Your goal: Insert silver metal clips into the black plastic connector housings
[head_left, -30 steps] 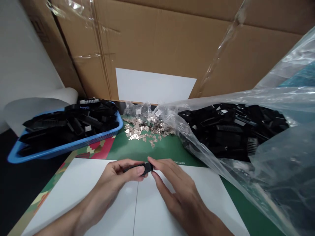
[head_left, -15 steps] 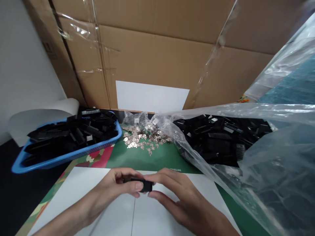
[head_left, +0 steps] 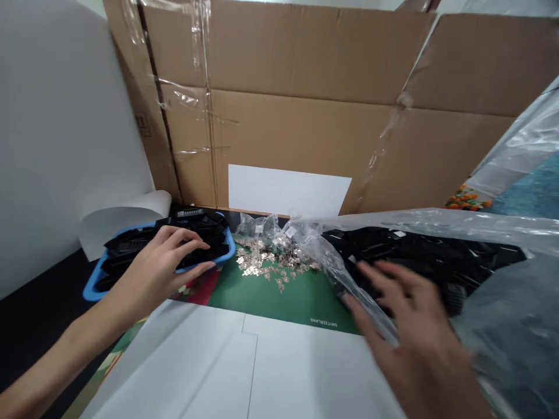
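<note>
Over the front edge of the blue basket (head_left: 91, 289) is my left hand (head_left: 168, 262), its fingers apart and nothing visible between them. The basket holds a heap of black plastic parts (head_left: 131, 240). On the right, my right hand (head_left: 414, 326), blurred by motion, reaches over the edge of a clear plastic bag (head_left: 502, 326) with its fingers spread. More black parts (head_left: 393, 247) lie inside this bag. A pile of small silvery metal pieces (head_left: 266, 259) sits between basket and bag, on the green mat (head_left: 297, 302).
White sheets (head_left: 218, 361) cover the front of the table. A large cardboard box (head_left: 297, 134) stands behind, with a white paper (head_left: 288, 189) at its base. Rolled white paper (head_left: 126, 206) lies behind the basket.
My hands have parted from the middle, the left to the basket and the right to the bag. The black piece they held is no longer visible. The camera view has shifted.
</note>
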Motion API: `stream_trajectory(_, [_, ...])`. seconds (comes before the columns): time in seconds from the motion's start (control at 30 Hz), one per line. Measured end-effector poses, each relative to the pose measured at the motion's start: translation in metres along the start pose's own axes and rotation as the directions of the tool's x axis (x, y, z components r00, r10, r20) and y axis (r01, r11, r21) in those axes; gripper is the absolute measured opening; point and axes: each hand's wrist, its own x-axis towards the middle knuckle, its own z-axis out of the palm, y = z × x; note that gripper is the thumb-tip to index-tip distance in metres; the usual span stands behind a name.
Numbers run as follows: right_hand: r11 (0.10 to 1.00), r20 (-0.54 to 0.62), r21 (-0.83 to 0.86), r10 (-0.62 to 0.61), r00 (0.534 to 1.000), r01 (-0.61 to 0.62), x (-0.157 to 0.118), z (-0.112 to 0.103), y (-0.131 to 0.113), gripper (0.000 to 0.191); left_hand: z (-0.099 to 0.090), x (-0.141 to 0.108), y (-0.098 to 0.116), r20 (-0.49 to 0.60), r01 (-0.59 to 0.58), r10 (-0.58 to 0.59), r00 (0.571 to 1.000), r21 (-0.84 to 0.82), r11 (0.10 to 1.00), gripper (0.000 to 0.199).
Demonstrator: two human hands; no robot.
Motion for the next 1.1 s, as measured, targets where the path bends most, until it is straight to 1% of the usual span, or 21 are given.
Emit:
stream_trajectory(0.03, [0.983,0.063,0.169,-0.089,0.994,0.077,-0.012,0.010,-0.015,0.036,0.004,0.000,-0.001,0.001,-0.010,0.010,1.000,0.030,1.000,0.041])
stream_trajectory(0.07, [0.935,0.135,0.330,-0.182,0.974,0.129,-0.025,0.020,-0.030,0.032,0.007,-0.001,-0.001,0.003,-0.013,0.013,1.000,0.052,0.999,0.042])
stream_trajectory(0.1, [0.879,0.203,0.455,-0.258,0.945,0.142,-0.037,0.032,-0.045,0.031,0.011,-0.001,-0.001,0.005,-0.015,0.014,1.000,0.068,0.998,0.042])
stream_trajectory(0.13, [0.844,0.256,0.525,-0.279,0.926,0.109,-0.049,0.042,-0.060,0.033,0.013,-0.001,0.001,0.002,-0.013,0.013,1.000,0.074,0.997,0.041])
stream_trajectory(0.17, [0.824,0.296,0.563,-0.266,0.917,0.058,-0.059,0.052,-0.072,0.033,0.013,0.000,0.004,-0.005,-0.009,0.010,1.000,0.065,0.998,0.040])
stream_trajectory(0.2, [0.812,0.356,0.584,-0.265,0.896,0.008,-0.065,0.061,-0.081,0.035,0.012,0.001,0.008,-0.018,0.000,0.000,1.000,0.036,0.999,0.038])
stream_trajectory(0.27, [0.793,0.464,0.603,-0.262,0.846,-0.085,-0.069,0.070,-0.093,0.039,0.004,0.003,0.020,-0.057,0.044,-0.050,0.997,-0.099,0.994,0.031])
stream_trajectory(0.3, [0.782,0.523,0.606,-0.254,0.814,-0.145,-0.066,0.072,-0.095,0.038,-0.001,0.003,0.029,-0.069,0.083,-0.100,0.993,-0.216,0.973,0.028])
stream_trajectory(0.33, [0.771,0.571,0.605,-0.247,0.783,-0.199,-0.060,0.072,-0.096,0.035,-0.005,0.004,0.039,-0.058,0.134,-0.166,0.984,-0.360,0.923,0.027])
stream_trajectory(0.37, [0.762,0.617,0.597,-0.235,0.751,-0.252,-0.053,0.071,-0.096,0.030,-0.009,0.004,0.050,-0.015,0.193,-0.233,0.972,-0.507,0.840,0.026])
stream_trajectory(0.43, [0.754,0.700,0.560,-0.208,0.683,-0.344,-0.037,0.068,-0.096,0.022,-0.009,0.004,0.073,0.143,0.317,-0.320,0.937,-0.737,0.597,0.028])
stream_trajectory(0.5, [0.752,0.778,0.504,-0.182,0.601,-0.425,-0.022,0.066,-0.095,0.022,0.001,0.000,0.094,0.303,0.417,-0.331,0.894,-0.832,0.366,0.031])
stream_trajectory(0.57, [0.740,0.834,0.457,-0.165,0.526,-0.493,-0.011,0.066,-0.095,0.027,0.020,-0.007,0.107,0.421,0.494,-0.320,0.849,-0.847,0.198,0.034])
stream_trajectory(0.63, [0.729,0.850,0.442,-0.155,0.504,-0.523,-0.005,0.069,-0.096,0.031,0.043,-0.016,0.111,0.498,0.546,-0.309,0.810,-0.833,0.087,0.037])
stream_trajectory(0.67, [0.722,0.848,0.446,-0.151,0.508,-0.530,-0.004,0.071,-0.097,0.032,0.053,-0.020,0.111,0.520,0.559,-0.297,0.801,-0.827,0.059,0.038])
stream_trajectory(0.73, [0.699,0.835,0.466,-0.146,0.530,-0.542,-0.005,0.074,-0.098,0.034,0.069,-0.028,0.107,0.535,0.564,-0.262,0.803,-0.825,0.043,0.039])
stream_trajectory(0.8, [0.674,0.807,0.504,-0.145,0.572,-0.540,-0.008,0.077,-0.100,0.029,0.078,-0.033,0.103,0.538,0.559,-0.225,0.812,-0.828,0.037,0.039])
stream_trajectory(0.87, [0.662,0.757,0.550,-0.138,0.639,-0.509,-0.015,0.079,-0.102,0.020,0.079,-0.035,0.102,0.541,0.557,-0.210,0.815,-0.830,0.020,0.036])
stream_trajectory(0.97, [0.663,0.649,0.623,-0.142,0.747,-0.416,-0.029,0.081,-0.103,0.019,0.074,-0.033,0.102,0.552,0.561,-0.197,0.810,-0.828,-0.015,0.038])
stream_trajectory(1.03, [0.664,0.579,0.667,-0.178,0.796,-0.337,-0.040,0.080,-0.102,0.019,0.069,-0.030,0.104,0.556,0.562,-0.173,0.813,-0.827,-0.014,0.042])
stream_trajectory(1.1, [0.675,0.500,0.702,-0.241,0.832,-0.226,-0.048,0.079,-0.100,0.018,0.065,-0.028,0.104,0.567,0.575,-0.153,0.810,-0.818,0.012,0.040])
